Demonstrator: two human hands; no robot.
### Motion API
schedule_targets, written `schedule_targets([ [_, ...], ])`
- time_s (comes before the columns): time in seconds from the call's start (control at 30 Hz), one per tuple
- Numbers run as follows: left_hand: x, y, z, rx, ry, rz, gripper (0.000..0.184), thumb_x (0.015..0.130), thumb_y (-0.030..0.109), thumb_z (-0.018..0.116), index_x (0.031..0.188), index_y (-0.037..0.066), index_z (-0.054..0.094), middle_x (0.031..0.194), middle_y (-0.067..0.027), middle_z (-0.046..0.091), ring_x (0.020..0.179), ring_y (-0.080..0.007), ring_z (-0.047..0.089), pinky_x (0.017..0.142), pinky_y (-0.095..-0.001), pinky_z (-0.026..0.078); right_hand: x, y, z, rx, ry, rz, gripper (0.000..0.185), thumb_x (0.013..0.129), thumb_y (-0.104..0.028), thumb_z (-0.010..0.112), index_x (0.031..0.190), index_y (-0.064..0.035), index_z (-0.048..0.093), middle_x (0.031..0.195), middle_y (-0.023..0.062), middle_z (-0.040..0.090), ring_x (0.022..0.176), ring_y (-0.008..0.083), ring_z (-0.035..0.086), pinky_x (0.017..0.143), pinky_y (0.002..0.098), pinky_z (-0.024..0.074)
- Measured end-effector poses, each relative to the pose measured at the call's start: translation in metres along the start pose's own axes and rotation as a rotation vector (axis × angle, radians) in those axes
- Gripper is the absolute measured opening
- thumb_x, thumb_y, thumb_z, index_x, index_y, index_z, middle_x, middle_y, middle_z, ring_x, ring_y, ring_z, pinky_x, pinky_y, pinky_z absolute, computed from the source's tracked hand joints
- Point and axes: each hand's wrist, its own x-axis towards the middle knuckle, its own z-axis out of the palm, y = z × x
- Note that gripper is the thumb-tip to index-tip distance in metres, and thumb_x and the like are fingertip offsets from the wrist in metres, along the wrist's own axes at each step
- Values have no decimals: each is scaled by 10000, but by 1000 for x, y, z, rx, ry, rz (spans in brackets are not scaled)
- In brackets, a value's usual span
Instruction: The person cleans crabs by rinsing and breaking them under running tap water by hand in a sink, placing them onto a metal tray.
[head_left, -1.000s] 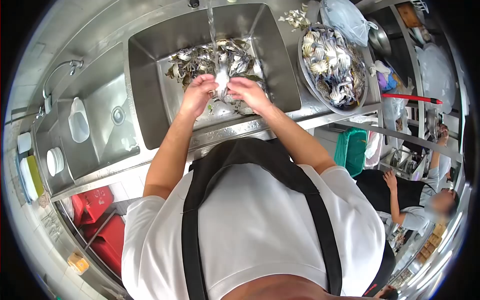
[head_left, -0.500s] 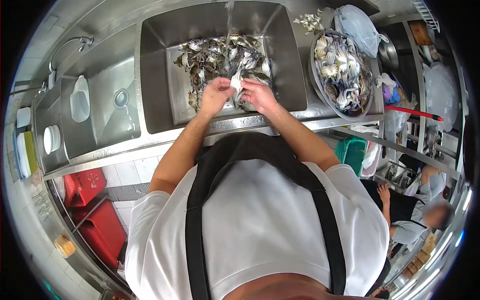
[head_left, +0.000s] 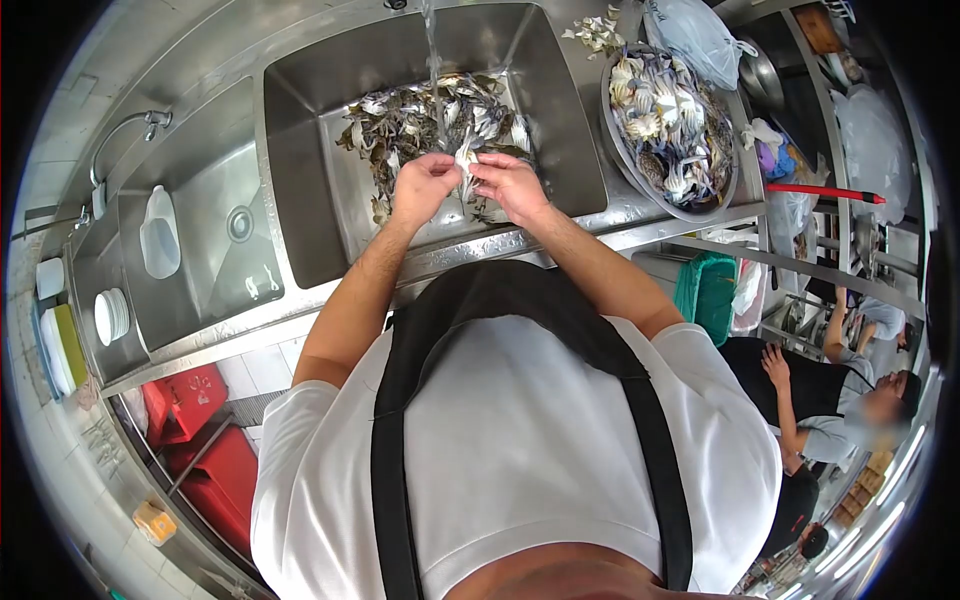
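Over the large steel sink (head_left: 308, 205) my two hands hold one crab (head_left: 465, 158) between them, its white underside showing. My left hand (head_left: 427, 187) pinches it from the left with bent fingers. From the other side, my right hand (head_left: 510, 187) grips it with thumb and fingers. A heap of crabs (head_left: 400, 125) with dark shells and pale legs lies in the sink below and behind my hands. Running water (head_left: 432, 50) falls onto the heap just behind them. The fine detail of the held crab is partly covered by my fingers.
A round metal bowl (head_left: 612, 140) piled with crabs stands on the right counter, with white scraps (head_left: 597, 32) and a plastic bag (head_left: 690, 40) beside it. On the left are a second basin (head_left: 215, 285) and a plastic jug (head_left: 160, 235). Another person (head_left: 800, 380) stands at right.
The view has turned slightly, so the sink and bowl sit further left. My hands keep hold of the crab, the right fingers a little more spread. The other person has shifted.
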Motion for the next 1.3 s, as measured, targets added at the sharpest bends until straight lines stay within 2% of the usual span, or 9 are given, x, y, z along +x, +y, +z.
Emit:
schedule_targets([
  [0.2, 0, 4, -4, -19, -26, 17, 291, 830, 137, 695, 1045, -58, 672, 910, -122, 722, 825, -150, 677, 769, -284, 541, -3, -4, 11, -17, 5, -22, 314, 865, -91, 712, 1141, 14, 606, 1052, 73, 658, 940, 150, 628, 763, 307, 527],
  [0.4, 3, 2, -12, 38, 51, 21, 278, 834, 122, 677, 1048, -55, 676, 909, -108, 720, 815, -135, 666, 756, -269, 531, 0, -9, 21, -27, -3, -13, 308, 867, -80, 706, 1141, 16, 601, 1055, 76, 657, 936, 150, 631, 768, 304, 531],
  [0.6, -2, 5, -23, -61, 86, -5, 269, 853, 143, 682, 1052, -37, 690, 893, -84, 718, 798, -118, 651, 739, -251, 517, 6, -13, 23, 40, -2, -29, 300, 877, -73, 692, 1142, 29, 593, 1059, 72, 656, 936, 146, 631, 753, 293, 534],
  [0.9, -10, 20, -25, -23, 6, -27, 299, 859, 187, 709, 1074, -20, 700, 879, -66, 717, 784, -92, 628, 721, -243, 507, -6, -21, 40, -116, 49, -82, 266, 845, -110, 742, 1066, 13, 658, 989, 61, 685, 878, 131, 648, 751, 284, 537],
  [1.3, -6, 17, -32, -8, -75, -4, 261, 868, 187, 703, 1033, -16, 714, 857, -47, 718, 764, -76, 612, 703, -235, 497, -6, -20, 40, -191, 24, -112, 264, 836, -119, 755, 1045, 18, 672, 951, 59, 696, 818, 107, 645, 708, 250, 529],
])
